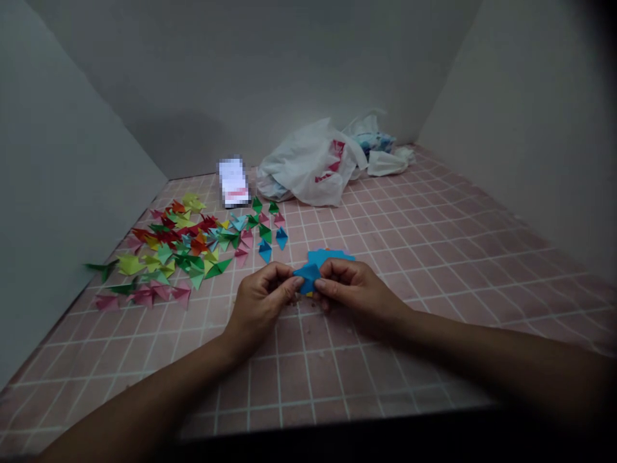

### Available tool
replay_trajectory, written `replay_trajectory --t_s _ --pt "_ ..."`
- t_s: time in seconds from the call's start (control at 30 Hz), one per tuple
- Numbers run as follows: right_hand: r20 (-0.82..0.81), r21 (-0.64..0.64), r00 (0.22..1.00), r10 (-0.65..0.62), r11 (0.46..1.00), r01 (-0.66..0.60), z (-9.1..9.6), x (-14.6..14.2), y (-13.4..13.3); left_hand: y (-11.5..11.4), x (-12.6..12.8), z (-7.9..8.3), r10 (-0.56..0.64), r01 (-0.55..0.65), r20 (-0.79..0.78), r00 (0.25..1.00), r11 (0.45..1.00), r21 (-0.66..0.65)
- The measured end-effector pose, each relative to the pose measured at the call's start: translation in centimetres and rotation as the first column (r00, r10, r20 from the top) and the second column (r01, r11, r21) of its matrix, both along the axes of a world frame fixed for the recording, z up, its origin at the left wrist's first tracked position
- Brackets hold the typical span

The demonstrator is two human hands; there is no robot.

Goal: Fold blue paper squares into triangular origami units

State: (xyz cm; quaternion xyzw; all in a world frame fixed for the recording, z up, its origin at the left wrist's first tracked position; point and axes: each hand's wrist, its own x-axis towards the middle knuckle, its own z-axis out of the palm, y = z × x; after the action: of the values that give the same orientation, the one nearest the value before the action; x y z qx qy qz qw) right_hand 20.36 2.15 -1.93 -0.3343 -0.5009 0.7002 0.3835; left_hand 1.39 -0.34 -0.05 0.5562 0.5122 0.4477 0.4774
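Between my two hands is a small piece of folded blue origami paper (307, 275), raised a little above the table. My left hand (265, 290) pinches its left point between thumb and fingers. On the other side, my right hand (354, 286) pinches the right edge the same way. Just behind my right hand lie blue paper sheets (330, 255), partly hidden by the fingers. A bit of yellow shows beneath the folded piece, too covered to name. Two small blue folded paper pieces (281, 238) stand beyond my left hand.
Many-coloured folded paper cranes (187, 247) spread over the table's left side. Behind them a lit phone (234, 182) leans upright. A white plastic bag (313, 161) and a crumpled blue-and-white packet (378, 143) lie at the back. Pink checked cloth (463, 257) covers the table; walls enclose three sides.
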Motion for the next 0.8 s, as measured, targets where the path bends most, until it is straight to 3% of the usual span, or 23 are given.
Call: replay_trajectory --t_s 0.23,0.6,0.8 --pt "0.049 0.047 0.998 0.040 0.998 -0.042 -0.04 -0.03 -0.05 0.14 0.11 -0.09 0.030 -0.031 0.028 0.999 0.999 0.040" --pt "0.150 0.100 0.987 0.048 0.993 -0.063 0.33 0.09 -0.05 -0.15 -0.13 0.19 0.000 0.012 -0.120 0.993 0.994 0.104" --pt "0.202 0.205 0.979 0.010 0.977 -0.052 0.41 0.06 0.08 -0.13 -0.23 0.39 -0.045 0.069 -0.195 0.980 0.991 0.115"
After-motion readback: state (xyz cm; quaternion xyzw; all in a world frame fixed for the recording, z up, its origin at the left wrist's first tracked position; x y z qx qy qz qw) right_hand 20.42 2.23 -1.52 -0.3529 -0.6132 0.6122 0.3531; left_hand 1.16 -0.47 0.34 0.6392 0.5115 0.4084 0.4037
